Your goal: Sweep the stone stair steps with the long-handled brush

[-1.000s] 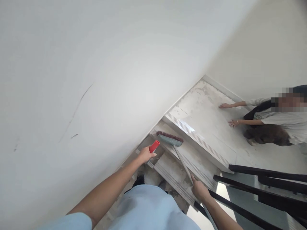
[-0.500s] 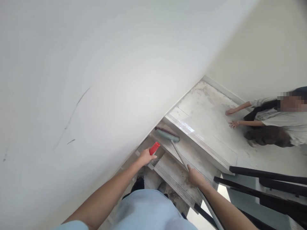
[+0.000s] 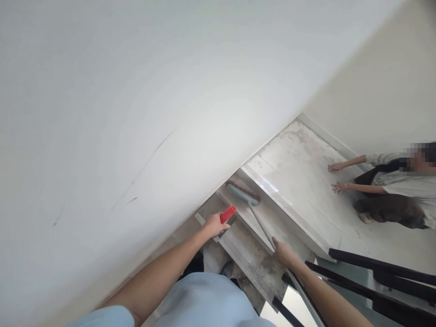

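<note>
A white wall (image 3: 119,113) closes off the left side of the stairs. The left hand (image 3: 214,225) is wrapped around a red handle (image 3: 228,214); what hangs below it is hidden. The broom (image 3: 243,194) lies head-up against the wall on a dusty step (image 3: 252,259), its shaft running down-right into the closed right hand (image 3: 284,254). Beyond lies an open landing (image 3: 293,159), where another person's hand (image 3: 339,187) is pressed flat. A black railing (image 3: 381,268) borders the right.

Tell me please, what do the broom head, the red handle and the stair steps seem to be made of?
Broom head: apparently teal plastic, matte, with reddish-brown bristles. Red handle in the left hand: likely plastic, smooth and evenly coloured. Stair steps: probably polished stone or tile, pale, grooved near the edges, dusty.
</note>
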Motion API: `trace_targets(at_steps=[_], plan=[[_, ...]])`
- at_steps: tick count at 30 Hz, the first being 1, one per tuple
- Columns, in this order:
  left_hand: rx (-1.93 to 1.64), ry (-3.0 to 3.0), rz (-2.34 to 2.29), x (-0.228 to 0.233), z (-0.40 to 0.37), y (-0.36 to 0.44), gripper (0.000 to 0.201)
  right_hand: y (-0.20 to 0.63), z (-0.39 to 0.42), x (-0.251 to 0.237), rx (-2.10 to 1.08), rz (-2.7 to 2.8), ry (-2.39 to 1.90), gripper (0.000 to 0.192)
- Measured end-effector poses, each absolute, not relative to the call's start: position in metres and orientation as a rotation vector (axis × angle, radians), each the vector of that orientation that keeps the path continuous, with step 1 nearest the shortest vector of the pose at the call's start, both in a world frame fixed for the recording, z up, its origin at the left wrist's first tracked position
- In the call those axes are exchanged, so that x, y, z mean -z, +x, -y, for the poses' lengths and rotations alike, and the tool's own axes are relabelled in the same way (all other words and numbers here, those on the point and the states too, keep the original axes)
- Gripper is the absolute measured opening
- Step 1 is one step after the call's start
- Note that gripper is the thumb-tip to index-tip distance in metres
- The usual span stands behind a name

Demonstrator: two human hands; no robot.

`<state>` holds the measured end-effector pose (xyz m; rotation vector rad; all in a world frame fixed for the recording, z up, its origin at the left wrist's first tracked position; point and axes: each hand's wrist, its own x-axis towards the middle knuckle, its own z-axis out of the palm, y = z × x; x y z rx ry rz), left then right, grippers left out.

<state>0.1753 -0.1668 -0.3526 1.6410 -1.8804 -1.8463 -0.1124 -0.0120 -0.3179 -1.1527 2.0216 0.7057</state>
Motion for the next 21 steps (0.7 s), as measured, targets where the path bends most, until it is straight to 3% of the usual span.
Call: trace_targets(at_steps=[3, 6, 9, 14, 21], plan=[[1.844, 1.651, 1.891, 0.351, 0.167, 0.176, 0.028, -0.089, 0.048, 0.336, -0.710, -2.036, -1.099, 0.064], [1.837, 1.662, 1.898, 0.350, 0.167, 0.176, 0.028, -0.060, 0.042, 0.346, -0.744, -1.917, -1.107, 0.070], [1.845, 1.643, 1.900, 0.352, 0.166, 0.177, 0.027, -0.051, -0.004, 0.332, -0.697, -1.741, -1.169, 0.083], [1.839, 1.611, 1.927, 0.357, 0.167, 0.177, 0.025, -0.078, -0.040, 0.294, -0.614, -1.838, -1.130, 0.087], [1.685, 1.703, 1.960, 0.356, 0.168, 0.178, 0.023, -0.064, 0.040, 0.331, -0.778, -1.958, -1.165, 0.061]])
